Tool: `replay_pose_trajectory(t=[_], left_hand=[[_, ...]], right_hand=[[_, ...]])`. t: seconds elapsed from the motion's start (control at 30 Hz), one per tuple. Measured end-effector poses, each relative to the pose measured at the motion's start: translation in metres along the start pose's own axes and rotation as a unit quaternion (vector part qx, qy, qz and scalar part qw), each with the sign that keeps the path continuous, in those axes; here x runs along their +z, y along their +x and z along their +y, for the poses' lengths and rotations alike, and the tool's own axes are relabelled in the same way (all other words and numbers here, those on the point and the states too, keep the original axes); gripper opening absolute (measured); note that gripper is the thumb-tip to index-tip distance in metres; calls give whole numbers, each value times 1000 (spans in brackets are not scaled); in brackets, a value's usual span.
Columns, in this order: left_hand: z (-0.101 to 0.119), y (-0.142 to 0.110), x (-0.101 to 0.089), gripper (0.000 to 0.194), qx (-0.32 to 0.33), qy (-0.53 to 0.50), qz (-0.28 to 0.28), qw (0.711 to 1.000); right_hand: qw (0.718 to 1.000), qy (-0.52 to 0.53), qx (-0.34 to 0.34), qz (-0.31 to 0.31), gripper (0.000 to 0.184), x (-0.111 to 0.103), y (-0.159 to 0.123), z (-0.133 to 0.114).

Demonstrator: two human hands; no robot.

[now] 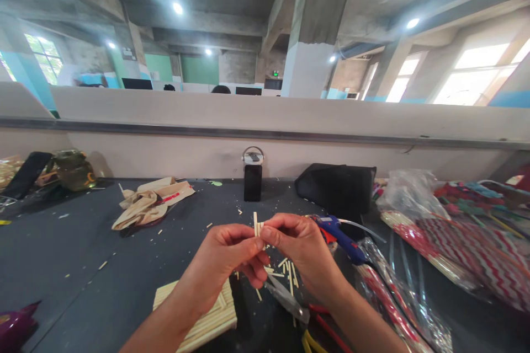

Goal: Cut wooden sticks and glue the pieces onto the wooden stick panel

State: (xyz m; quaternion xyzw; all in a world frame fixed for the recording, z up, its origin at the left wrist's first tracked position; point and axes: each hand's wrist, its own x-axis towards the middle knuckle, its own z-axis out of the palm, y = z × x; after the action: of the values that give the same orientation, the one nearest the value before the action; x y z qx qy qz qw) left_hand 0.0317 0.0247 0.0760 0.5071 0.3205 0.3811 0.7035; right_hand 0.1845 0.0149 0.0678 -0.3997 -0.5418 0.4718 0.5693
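My left hand (237, 251) and my right hand (296, 245) meet above the middle of the desk, each pinching a small bundle of short pale wooden sticks (255, 223). One stick pokes up higher than the others; my fingertips hide the lower ends. Below my left forearm lies a flat panel of pale sticks (221, 320) set side by side, partly covered by the arm. Under my hands are scissors (287, 298) with red and yellow handles, beside loose cut stick pieces (291, 276). A blue glue gun (342, 237) rests just right of my right hand.
A crumpled beige cloth (151, 204) lies back left, near a glass jar (73, 170). A phone (253, 182) stands against the partition (199, 154). A black pouch (337, 185) and plastic-wrapped materials (418, 231) sit at right. A purple object (19, 322) is at lower left.
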Motion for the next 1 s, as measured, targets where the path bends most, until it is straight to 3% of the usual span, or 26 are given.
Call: replay_pose_trajectory(t=[0.33,0.63,1.0], left_hand=[[-1,2,0,24,-10,17,11,1000],[2,0,-6,19,-19,-8,-39,999],[-1,2,-6,22,-20,22,-23,999]], right_hand=[[1000,9,16,0,17,4,-4,0],[996,39,51,54,21,7,-3,1],[995,67,53,61,20,10,-4,4]])
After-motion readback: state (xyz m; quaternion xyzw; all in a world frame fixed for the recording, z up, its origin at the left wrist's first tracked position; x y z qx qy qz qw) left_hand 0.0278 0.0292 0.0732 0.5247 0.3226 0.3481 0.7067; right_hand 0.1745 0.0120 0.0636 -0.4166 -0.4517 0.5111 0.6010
